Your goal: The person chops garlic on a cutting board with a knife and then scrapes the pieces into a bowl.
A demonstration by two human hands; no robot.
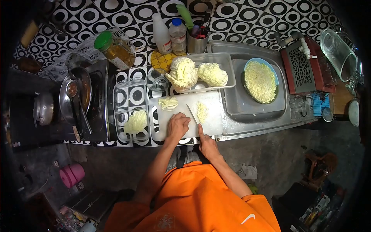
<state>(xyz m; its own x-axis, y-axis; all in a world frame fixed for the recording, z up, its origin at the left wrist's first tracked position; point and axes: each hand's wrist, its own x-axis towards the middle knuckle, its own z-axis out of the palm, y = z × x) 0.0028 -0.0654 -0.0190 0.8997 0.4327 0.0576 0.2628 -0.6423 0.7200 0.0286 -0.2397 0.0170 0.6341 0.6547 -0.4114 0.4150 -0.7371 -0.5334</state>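
My right hand (208,145) is wrapped round the handle of a knife (191,113), whose blade points up and to the left over the white cutting board (212,129). Just left of the blade, my left hand (179,125) rests on the board with its fingers curled; what lies under them, if anything, is hidden. Chopped cabbage (201,112) forms a small pile right of the blade. A folded piece of cabbage (168,103) lies at the board's upper left. Behind the board, a clear tray (232,73) holds two cabbage heads (182,72).
Left of the board is a clear container (120,129) with a cabbage leaf (135,122). A bowl of chopped cabbage (261,82) stands in the sink area at right. Bottles (178,37) and a glass (157,82) stand behind; a pan (87,87) is at far left.
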